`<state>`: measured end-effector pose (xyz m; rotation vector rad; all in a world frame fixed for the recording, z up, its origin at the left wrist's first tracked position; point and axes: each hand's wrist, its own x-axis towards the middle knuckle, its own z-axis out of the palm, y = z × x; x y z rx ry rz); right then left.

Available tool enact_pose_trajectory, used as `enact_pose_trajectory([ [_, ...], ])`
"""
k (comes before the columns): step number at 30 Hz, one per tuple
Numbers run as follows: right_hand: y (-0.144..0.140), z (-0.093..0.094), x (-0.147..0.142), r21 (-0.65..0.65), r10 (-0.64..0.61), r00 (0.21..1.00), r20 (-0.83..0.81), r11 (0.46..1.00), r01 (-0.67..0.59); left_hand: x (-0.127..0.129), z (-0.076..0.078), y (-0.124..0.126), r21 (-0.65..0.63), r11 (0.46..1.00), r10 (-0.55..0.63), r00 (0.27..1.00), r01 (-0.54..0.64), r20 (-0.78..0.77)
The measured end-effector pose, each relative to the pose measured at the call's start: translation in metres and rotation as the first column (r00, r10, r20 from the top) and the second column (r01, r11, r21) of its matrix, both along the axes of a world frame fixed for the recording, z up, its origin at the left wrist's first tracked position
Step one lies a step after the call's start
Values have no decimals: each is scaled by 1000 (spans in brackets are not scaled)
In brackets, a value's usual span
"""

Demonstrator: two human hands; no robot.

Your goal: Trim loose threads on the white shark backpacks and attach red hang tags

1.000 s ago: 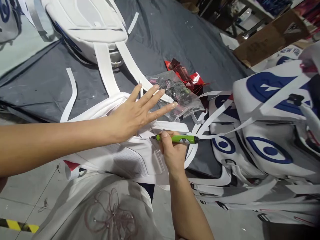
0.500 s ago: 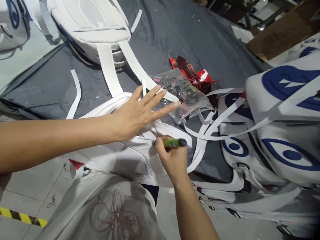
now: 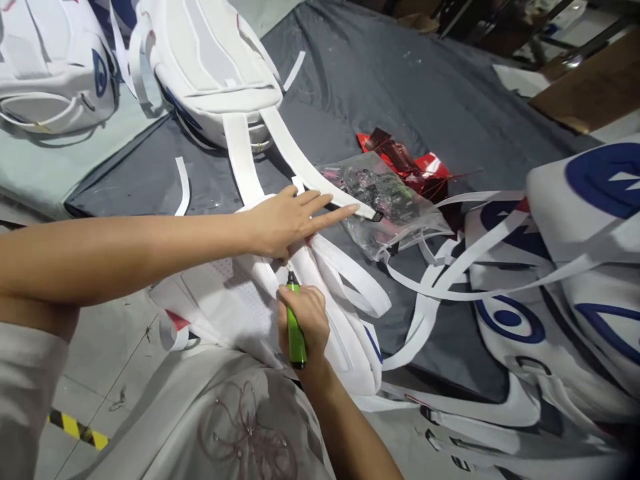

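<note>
Under the left hand (image 3: 280, 223), its fingers spread wide, the white bag (image 3: 345, 337) at the edge of the counter (image 3: 345, 87) looks soft, best gripped along its border, while the right hand (image 3: 311, 320) wraps its fingers around the likely light, stiff green pen (image 3: 296, 333).

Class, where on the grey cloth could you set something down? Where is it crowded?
Bare cloth lies between the red wrapper and the cardboard box; a smaller patch, between the curved white strip and backpack strap. Crowded: around the green marker, white bag, plastic pouch.

Green pen (image 3: 297, 340) now pointing forward, bag (image 3: 353, 343) turned
</note>
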<state>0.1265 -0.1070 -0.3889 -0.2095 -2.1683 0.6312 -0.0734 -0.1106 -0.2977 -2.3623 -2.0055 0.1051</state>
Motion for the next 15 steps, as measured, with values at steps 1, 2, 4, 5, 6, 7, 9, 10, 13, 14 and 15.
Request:
enact_pose_trajectory([
  [1,2,0,2,1,17,1000,6,1000,-17,-2,-3,2,-4,1000,-10,1000,10,9],
  [2,6,0,3,17,18,1000,2,1000,-18,-4,-5,3,0,1000,-11,1000,11,10],
  [4,20,2,3,78,-69,998,-1,995,69,-4,-8,2,35,999,28,999,-28,-15],
  [5,28,5,0,116,-153,988,17,982,150,-2,-9,1,60,996,70,997,-68,-33],
  [6,35,8,-3,155,-242,969,56,960,232,0,-10,0,82,990,122,991,-117,-50],
  [7,42,11,-8,191,-323,939,123,936,297,2,-11,-2,96,981,172,983,-166,-61],
  [9,49,18,-21,252,-409,864,295,905,342,7,-12,-6,102,966,246,968,-239,-58],
  [10,51,20,-28,278,-426,827,368,899,339,9,-13,-7,99,960,267,963,-261,-50],
  [13,51,23,-49,365,-491,720,491,866,341,10,-12,-9,84,956,284,958,-281,-33],
  [14,51,23,-53,383,-503,695,515,860,339,9,-11,-10,70,959,277,960,-274,-32],
  [15,52,23,-55,383,-498,679,539,863,329,8,-10,-12,50,964,263,964,-261,-31],
])
